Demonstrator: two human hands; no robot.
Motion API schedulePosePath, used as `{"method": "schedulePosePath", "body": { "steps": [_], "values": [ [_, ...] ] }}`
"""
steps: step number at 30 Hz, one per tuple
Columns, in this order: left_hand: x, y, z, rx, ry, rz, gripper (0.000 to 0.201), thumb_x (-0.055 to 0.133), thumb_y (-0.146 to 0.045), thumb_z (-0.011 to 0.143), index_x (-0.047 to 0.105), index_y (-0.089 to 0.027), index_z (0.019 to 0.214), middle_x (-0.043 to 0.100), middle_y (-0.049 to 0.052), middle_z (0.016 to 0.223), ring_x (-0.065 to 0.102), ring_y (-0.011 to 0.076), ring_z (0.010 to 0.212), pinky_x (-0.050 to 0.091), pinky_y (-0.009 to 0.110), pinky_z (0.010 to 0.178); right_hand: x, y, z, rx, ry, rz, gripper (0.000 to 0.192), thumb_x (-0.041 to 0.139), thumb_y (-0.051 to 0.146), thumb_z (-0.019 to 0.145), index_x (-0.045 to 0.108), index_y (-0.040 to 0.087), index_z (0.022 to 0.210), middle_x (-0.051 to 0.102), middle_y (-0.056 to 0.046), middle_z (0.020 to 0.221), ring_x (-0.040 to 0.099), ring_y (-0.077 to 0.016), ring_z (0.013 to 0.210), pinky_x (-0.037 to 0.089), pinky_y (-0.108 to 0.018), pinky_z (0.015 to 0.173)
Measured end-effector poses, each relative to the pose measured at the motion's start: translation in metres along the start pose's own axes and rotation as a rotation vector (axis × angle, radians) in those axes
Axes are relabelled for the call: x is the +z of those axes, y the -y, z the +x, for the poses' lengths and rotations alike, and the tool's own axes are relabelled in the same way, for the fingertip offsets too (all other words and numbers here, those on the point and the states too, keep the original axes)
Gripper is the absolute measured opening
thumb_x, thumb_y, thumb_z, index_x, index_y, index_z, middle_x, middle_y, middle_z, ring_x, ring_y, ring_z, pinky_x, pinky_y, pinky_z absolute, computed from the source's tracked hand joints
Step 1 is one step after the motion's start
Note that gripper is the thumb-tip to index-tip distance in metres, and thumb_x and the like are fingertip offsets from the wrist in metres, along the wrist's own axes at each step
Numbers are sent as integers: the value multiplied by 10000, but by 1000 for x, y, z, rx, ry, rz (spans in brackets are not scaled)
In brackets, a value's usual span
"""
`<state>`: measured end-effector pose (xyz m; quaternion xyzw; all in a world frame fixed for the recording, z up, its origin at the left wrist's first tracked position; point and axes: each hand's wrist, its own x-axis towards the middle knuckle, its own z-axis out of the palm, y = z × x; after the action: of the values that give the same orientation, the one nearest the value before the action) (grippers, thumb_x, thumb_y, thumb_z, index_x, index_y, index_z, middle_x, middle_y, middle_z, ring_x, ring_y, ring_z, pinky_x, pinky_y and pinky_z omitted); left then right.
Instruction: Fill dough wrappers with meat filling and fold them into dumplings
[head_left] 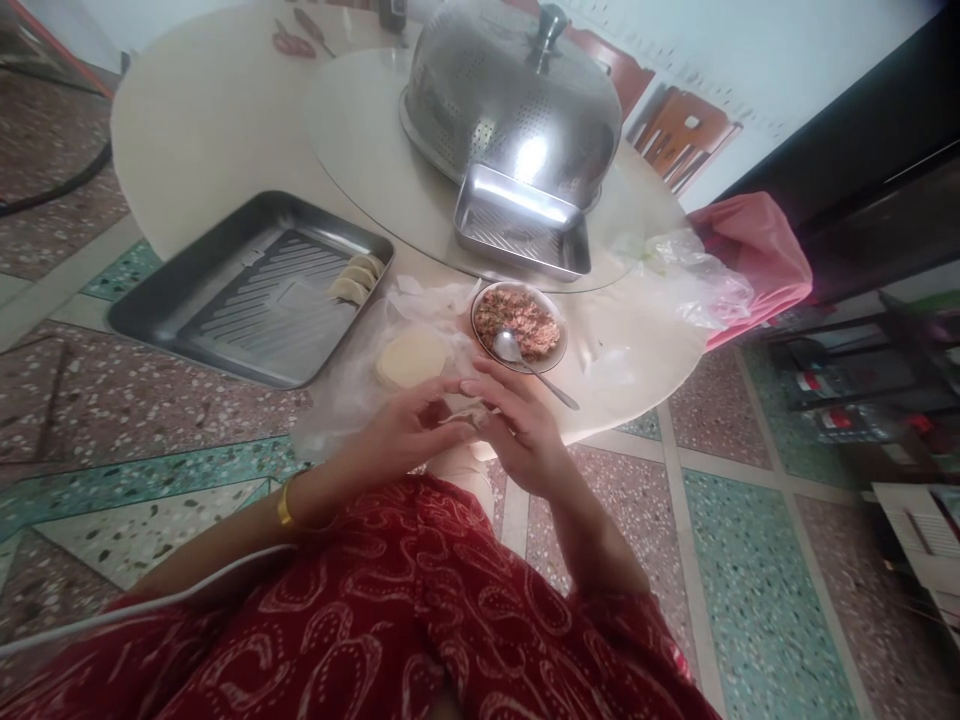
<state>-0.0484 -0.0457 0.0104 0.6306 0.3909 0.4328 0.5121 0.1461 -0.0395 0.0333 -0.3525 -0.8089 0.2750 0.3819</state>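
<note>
Dumpling (pixel 463 412) pinched between both hands

Fingers (pixel 480 395) mostly hide the pale dumpling wrapper (pixel 463 412).

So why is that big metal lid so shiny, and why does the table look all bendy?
In the head view, light glares white off the metal dome lid and the small tray in front of it. The wide lens curves the round table and the floor tiles. The hands look slightly soft, so whatever they pinch is hard to make out.

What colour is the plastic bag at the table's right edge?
Pink, seen in the head view: the plastic bag.
</note>
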Motion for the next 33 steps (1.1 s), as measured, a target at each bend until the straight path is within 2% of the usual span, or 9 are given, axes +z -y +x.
{"method": "schedulePosePath", "body": {
  "steps": [3, 6, 8, 10, 12, 16, 20, 26, 33],
  "values": [
    [10, 0, 4, -6, -19, -211, 305, 723, -340, 848, 751, -233, 1133, 755, 57, 1010, 676, 152, 823, 549, 255, 690, -10, 1, 6, 47, 83, 27, 439, 530, 265, 1001, 497, 362, 1428, 527, -44, 1519, 505, -212, 1416, 518, -463, 1131],
    [16, -5, 5, 0, -94, -310, 193, 736, -328, 839, 803, -245, 1000, 733, 77, 1217, 674, 128, 756, 539, 233, 607, -14, 2, 8, 78, 51, 118, 440, 492, 331, 1021, 464, 392, 1457, 526, -14, 1526, 479, -210, 1438, 459, -496, 1183],
    [17, -8, 6, -29, -130, -376, 177, 744, -343, 837, 811, -234, 960, 749, 80, 1181, 622, 86, 606, 512, 220, 531, -14, 2, 5, 103, 17, 195, 415, 459, 362, 1032, 480, 399, 1445, 539, -13, 1511, 562, -208, 1358, 513, -489, 1132],
    [17, -10, 6, -60, -166, -455, 192, 762, -361, 827, 811, -224, 951, 786, 61, 991, 575, 65, 526, 503, 210, 515, -13, 3, -1, 118, -52, 250, 397, 471, 367, 1026, 509, 394, 1420, 529, -28, 1509, 670, -194, 1191, 608, -448, 1003],
    [17, -11, 8, -87, -202, -557, 212, 783, -388, 809, 806, -216, 931, 775, 35, 829, 560, 62, 506, 490, 192, 506, -11, 5, -7, 93, -161, 236, 363, 535, 325, 1000, 573, 383, 1356, 545, -35, 1472, 701, -179, 1079, 650, -403, 887],
    [21, -15, 11, -175, -191, -726, 256, 831, -429, 749, 777, -208, 868, 778, 39, 915, 572, 58, 514, 482, 179, 479, -10, 10, -18, -5, -293, 37, 320, 638, 182, 929, 674, 349, 1199, 656, -31, 1253, 666, -190, 1124, 631, -381, 884],
    [26, -15, 10, -191, -161, -734, 284, 827, -432, 750, 748, -194, 885, 767, 44, 908, 602, 76, 566, 495, 185, 495, -14, 15, -22, -49, -272, -32, 321, 670, 144, 893, 675, 317, 1164, 672, -36, 1173, 681, -181, 1056, 636, -361, 833],
    [27, -7, 8, -155, -108, -635, 299, 792, -469, 787, 724, -199, 896, 713, 11, 718, 598, 93, 535, 501, 209, 503, -20, 16, -24, -40, -246, -118, 321, 627, 81, 894, 671, 298, 1125, 683, -32, 1118, 698, -166, 1037, 644, -357, 832],
    [26, 0, 2, -110, -79, -510, 303, 729, -481, 854, 715, -206, 979, 750, 47, 853, 602, 110, 544, 552, 277, 552, -26, 23, -24, -46, -176, -298, 239, 611, 104, 910, 672, 252, 1087, 711, -60, 1090, 716, -177, 988, 663, -368, 780]
  ]
}}
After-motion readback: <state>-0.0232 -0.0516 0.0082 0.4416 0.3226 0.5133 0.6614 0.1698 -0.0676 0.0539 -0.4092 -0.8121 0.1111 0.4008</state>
